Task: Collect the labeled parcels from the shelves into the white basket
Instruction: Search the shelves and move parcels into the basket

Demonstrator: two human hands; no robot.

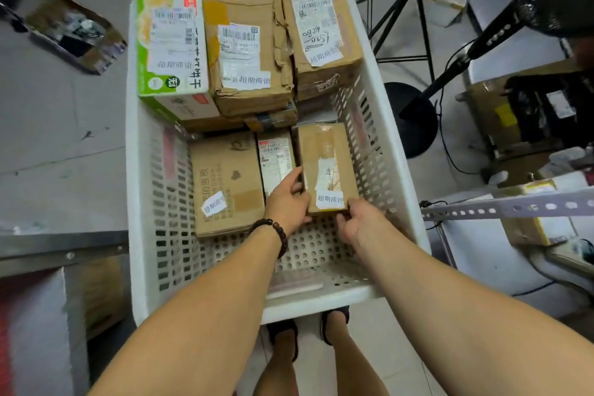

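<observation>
Hands [287, 202] [360, 219] grip a taped, white-labeled cardboard parcel [326, 164].

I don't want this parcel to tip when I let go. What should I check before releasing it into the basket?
1. Both hands grip the small brown parcel: ok, left hand and right hand hold its near end.
2. Parcel within the white basket walls: ok.
3. Parcel flat on the basket floor: cannot tell; its underside is hidden.
4. Label facing up: ok.
5. Left hand clear of the narrow labeled parcel beside it: not ok, the hand lies over its near end.
</observation>
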